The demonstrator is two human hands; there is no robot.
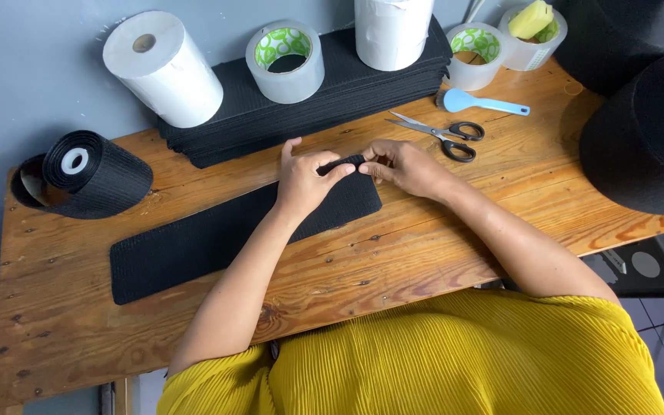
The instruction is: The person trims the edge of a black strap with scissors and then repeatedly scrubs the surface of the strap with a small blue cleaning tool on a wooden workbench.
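Observation:
A long black ribbed fabric strip (194, 246) lies flat across the wooden table (439, 253). My left hand (305, 180) rests on the strip's right end and pinches its far corner. My right hand (405, 165) pinches the same edge from the right, fingertips almost touching the left hand's. The corner between the fingers is lifted or folded slightly; how far it is folded is hidden by the fingers.
Black-handled scissors (443, 137) and a light blue spoon-shaped tool (482, 102) lie behind my right hand. A stack of black strips (270, 115) carries tape rolls (286, 61) and a white roll (392, 31). Another white roll (163, 69), a black fabric roll (90, 175) and large black spools (643, 138) stand around.

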